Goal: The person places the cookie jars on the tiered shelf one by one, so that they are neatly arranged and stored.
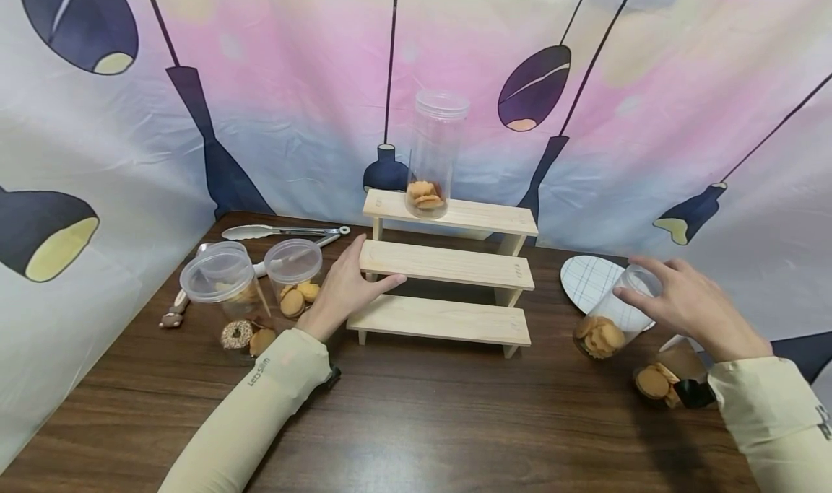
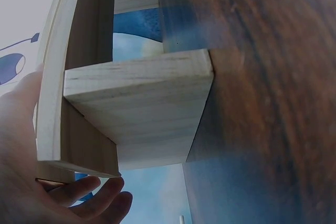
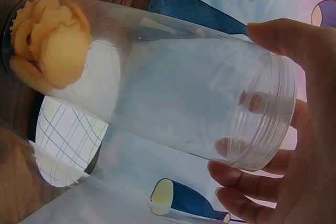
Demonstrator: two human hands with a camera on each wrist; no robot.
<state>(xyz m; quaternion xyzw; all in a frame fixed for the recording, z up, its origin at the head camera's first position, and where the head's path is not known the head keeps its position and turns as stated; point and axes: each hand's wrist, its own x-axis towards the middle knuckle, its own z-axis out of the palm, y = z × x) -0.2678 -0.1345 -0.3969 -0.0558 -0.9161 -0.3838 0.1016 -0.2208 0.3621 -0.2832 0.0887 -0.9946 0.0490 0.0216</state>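
Note:
A three-tier wooden stand [image 1: 448, 262] is in the middle of the table. My left hand [image 1: 344, 287] grips the left end of its middle board, with the thumb over the top; in the left wrist view the fingers [image 2: 107, 198] curl round the board's end. At the right, my right hand [image 1: 689, 309] holds a tall clear jar [image 3: 173, 93] round its ridged neck. Several round, wavy-edged cookies [image 3: 65, 51] lie in the bottom of this tilted jar. Another tall clear jar [image 1: 432, 143], with a few cookies inside, stands upright on the top board.
Left of the stand are lidded clear tubs [image 1: 294, 262] of cookies and a donut-like ring [image 1: 237, 334]. Tongs [image 1: 292, 231] lie behind them. A checked white plate [image 1: 578, 276] is at the right, near an open container of cookies [image 1: 653, 382]. A patterned cloth [image 1: 292, 81] hangs behind.

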